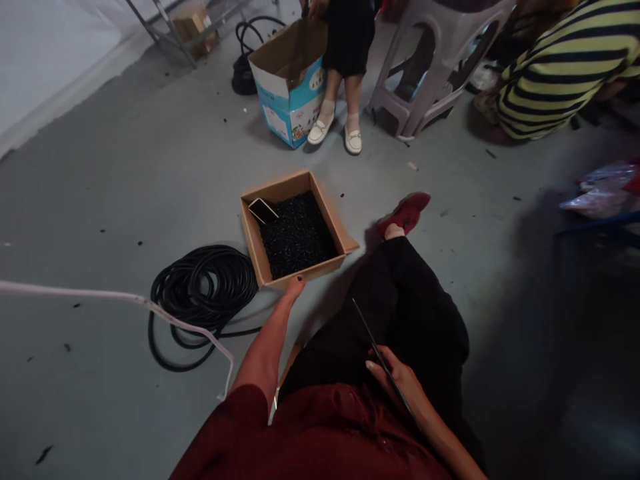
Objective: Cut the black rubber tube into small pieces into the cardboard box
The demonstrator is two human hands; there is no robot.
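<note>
My left hand [294, 288] is at the near edge of an open cardboard box [327, 268]. Its fingers are closed, with a small black piece [299, 278] at their tips. Many small black pieces [300, 233] fill the box, and a dark rectangular thing with a pale edge [263, 211] leans in its far left corner. Over my lap, my right hand [393, 373] is closed around a long, thin, dark blade-like tool [365, 322], which points up and to the left. What exact kind of tool it is cannot be made out.
Coiled black hose [203, 287] lies left of the box. A pale cord [125, 294] crosses in from the left. Beyond stand a blue and white carton [290, 110], a seated person's legs [350, 67] and a plastic stool [425, 73]. Someone in stripes [565, 73] crouches at right.
</note>
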